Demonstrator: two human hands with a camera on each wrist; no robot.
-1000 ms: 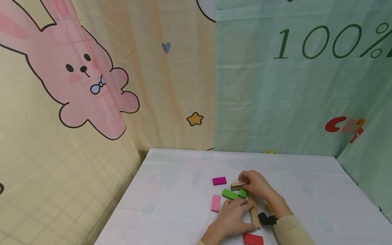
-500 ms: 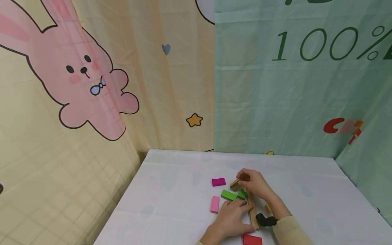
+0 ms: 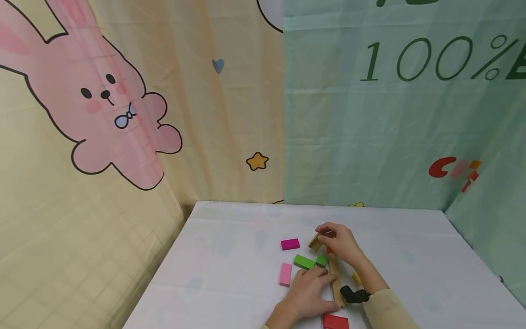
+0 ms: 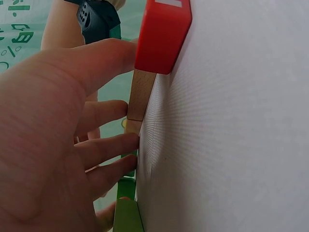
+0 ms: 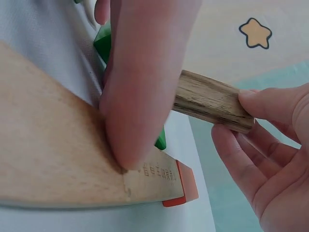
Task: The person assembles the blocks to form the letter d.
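My right hand (image 3: 341, 242) pinches a dark-grained wooden block (image 5: 212, 101) between thumb and fingers. It holds the block tilted, just beyond the far end of a line of light wooden blocks (image 3: 337, 288). An orange block (image 5: 187, 182) caps that far end. My left hand (image 3: 306, 294) lies along the left side of the line with spread fingers. One left fingertip touches the wood near its stamped characters in the right wrist view. The left thumb (image 4: 108, 58) reaches the near end, by a red block (image 4: 165, 34). Two green blocks (image 3: 304, 262) sit just beyond the left fingers.
A pink block (image 3: 285, 274) and a magenta block (image 3: 290, 244) lie to the left on the white-covered table (image 3: 222, 274). A yellow block (image 3: 356, 278) is partly hidden by the right forearm. A black wrist device (image 3: 354, 294) hangs under that arm. Printed curtains (image 3: 230, 114) stand behind.
My right hand has raised the wooden block and turned it to a tilt, uncovering the orange block. The left hand keeps its place. The head view has shifted slightly.
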